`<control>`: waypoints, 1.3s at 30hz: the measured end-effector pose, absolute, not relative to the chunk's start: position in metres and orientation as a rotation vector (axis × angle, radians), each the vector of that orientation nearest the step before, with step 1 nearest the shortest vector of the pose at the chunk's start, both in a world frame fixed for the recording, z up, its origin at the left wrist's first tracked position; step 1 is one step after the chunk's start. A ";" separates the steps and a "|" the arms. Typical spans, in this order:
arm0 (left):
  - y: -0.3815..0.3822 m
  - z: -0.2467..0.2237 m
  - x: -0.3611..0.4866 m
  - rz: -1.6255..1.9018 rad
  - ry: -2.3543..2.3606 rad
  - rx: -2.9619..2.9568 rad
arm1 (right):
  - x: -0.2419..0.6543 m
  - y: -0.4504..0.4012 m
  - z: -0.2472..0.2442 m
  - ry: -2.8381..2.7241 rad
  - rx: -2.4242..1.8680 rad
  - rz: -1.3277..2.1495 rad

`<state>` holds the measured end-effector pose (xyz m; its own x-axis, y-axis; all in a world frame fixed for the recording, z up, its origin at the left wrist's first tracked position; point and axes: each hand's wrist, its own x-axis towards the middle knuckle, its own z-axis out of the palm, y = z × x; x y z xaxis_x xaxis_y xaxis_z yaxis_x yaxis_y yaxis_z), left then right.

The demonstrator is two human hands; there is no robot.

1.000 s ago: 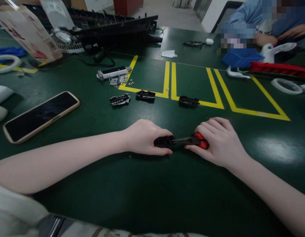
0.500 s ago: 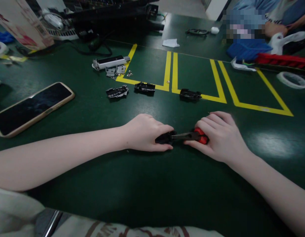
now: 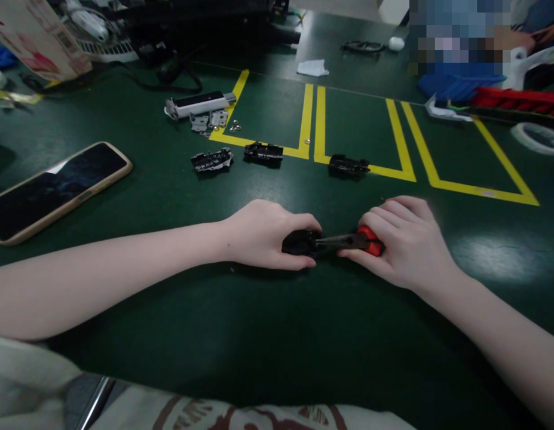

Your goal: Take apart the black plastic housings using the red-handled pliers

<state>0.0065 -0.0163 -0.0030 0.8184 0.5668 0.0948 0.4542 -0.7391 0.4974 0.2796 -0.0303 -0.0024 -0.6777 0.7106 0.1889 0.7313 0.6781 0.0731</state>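
In the middle of the green table, my left hand (image 3: 272,236) is closed around a small black plastic part (image 3: 299,242), with thumb and fingers along its sides. My right hand (image 3: 404,242) grips the red handles of a pair of pliers (image 3: 348,240). The metal jaws point left and meet the near end of the black part; whether they pinch something there I cannot make out. Beyond my hands lie three more black parts: one at the left (image 3: 213,160), one in the middle (image 3: 263,153) and one at the right (image 3: 348,165).
A phone (image 3: 57,190) lies at the left. Near the yellow tape outlines (image 3: 319,122) sit a white-and-black device (image 3: 200,106), metal plates (image 3: 207,121) and small rings (image 3: 235,126). A tape roll (image 3: 537,138) and a red strip (image 3: 519,103) are at the right. Another person sits across the table.
The whole view has shifted slightly. Both hands keep their grips on the black part and the pliers, and the jaws stay at the part's end.
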 end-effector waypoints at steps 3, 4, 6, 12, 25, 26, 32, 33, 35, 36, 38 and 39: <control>-0.016 -0.002 0.005 0.348 0.741 2.482 | 0.281 -0.030 -0.002 -2.727 -1.176 -0.207; -0.015 -0.002 0.005 0.349 0.733 2.462 | 0.281 -0.030 -0.003 -2.727 -1.167 -0.210; -0.014 -0.001 0.004 0.344 0.722 2.441 | 0.282 -0.030 -0.003 -2.733 -1.153 -0.224; -0.012 -0.002 0.005 0.315 0.709 2.469 | 0.281 -0.029 -0.003 -2.716 -1.095 -0.303; -0.009 -0.002 0.003 0.278 0.654 2.478 | 0.280 -0.029 -0.003 -2.736 -1.035 -0.368; -0.009 -0.002 0.002 0.274 0.651 2.479 | 0.281 -0.029 -0.003 -2.737 -1.031 -0.367; -0.008 -0.003 0.002 0.267 0.633 2.487 | 0.282 -0.028 -0.005 -2.747 -1.014 -0.343; -0.008 -0.003 0.002 0.268 0.634 2.491 | 0.282 -0.028 -0.005 -2.748 -1.015 -0.338; -0.008 -0.004 0.003 0.268 0.637 2.500 | 0.282 -0.028 -0.005 -2.747 -1.028 -0.321; -0.007 -0.004 0.003 0.267 0.638 2.503 | 0.281 -0.028 -0.005 -2.744 -1.040 -0.312; -0.008 -0.004 0.003 0.266 0.646 2.512 | 0.280 -0.028 -0.005 -2.736 -1.062 -0.305; -0.008 -0.004 0.003 0.269 0.649 2.517 | 0.280 -0.028 -0.005 -2.733 -1.068 -0.300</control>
